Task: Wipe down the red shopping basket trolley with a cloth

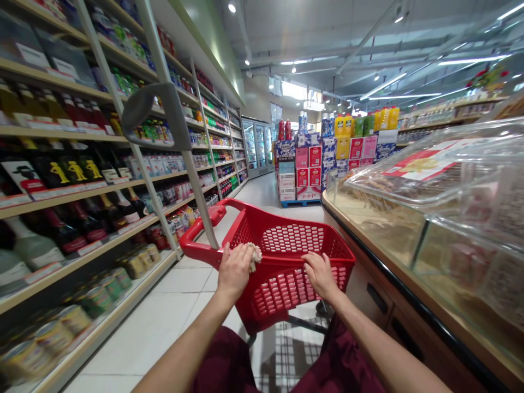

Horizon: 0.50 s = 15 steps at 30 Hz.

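Note:
A red plastic shopping cart [282,273] with a honeycomb-pattern basket stands in front of me, turned sideways. A grey pull handle [155,117] on a metal pole rises from its left end. Against the near rim, close to the pole, my left hand [235,273] is closed on a crumpled off-white cloth [255,256]. My right hand [321,275] grips the same rim farther right, its fingers curled over the edge. No goods show in the visible part of the basket.
Shelves [82,194] of bottles and cans line the left side. At right a wooden counter [380,262] carries clear plastic covers [429,164]. Stacked drink cartons [309,166] stand on a blue pallet [301,203] ahead, with glass-door fridges [258,144] behind.

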Available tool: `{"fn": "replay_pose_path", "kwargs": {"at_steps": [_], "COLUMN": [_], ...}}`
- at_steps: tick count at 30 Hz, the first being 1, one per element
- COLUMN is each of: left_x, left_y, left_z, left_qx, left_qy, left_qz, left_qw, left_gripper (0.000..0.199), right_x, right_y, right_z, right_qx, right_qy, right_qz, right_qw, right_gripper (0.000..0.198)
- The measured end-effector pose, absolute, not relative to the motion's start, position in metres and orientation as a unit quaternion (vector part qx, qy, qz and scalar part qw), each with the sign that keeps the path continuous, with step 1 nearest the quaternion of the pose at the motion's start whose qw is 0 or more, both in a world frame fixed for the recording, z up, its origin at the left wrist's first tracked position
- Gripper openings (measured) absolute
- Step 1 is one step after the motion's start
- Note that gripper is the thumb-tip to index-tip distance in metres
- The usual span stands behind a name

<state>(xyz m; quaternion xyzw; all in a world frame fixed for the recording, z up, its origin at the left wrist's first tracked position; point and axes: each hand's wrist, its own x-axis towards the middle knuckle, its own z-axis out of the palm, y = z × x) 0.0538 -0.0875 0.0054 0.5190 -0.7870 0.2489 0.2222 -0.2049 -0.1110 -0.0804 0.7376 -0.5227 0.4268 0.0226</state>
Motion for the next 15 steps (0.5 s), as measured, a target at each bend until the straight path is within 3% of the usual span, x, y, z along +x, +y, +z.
{"fn": "replay_pose_path", "kwargs": {"at_steps": [7,12,15], "left_x": [-0.004,0.026,0.048], "left_y": [-0.103,-0.092,-0.082], "left_z": [-0.009,0.003,0.012], "left_qx": [0.504,0.550,0.560], "left_qy": [-0.815,-0.784,-0.774], "left_qz": [0.189,0.239,0.264], "left_qw": [0.214,0.162,0.129], "left_gripper": [0.037,0.056,0.051], "right_x": [-0.172,-0.110,-0.089], "right_y": [-0.103,-0.105,-0.109], "right_z": [-0.059,-0.038,-0.033], "right_qx": [0.744,0.784,0.763], "right_qy": [-0.485,-0.412,-0.463], "right_qz": [0.458,0.465,0.450], "right_qw": [0.034,-0.022,-0.011], "right_gripper": [0.035,0.039,0.037]}}
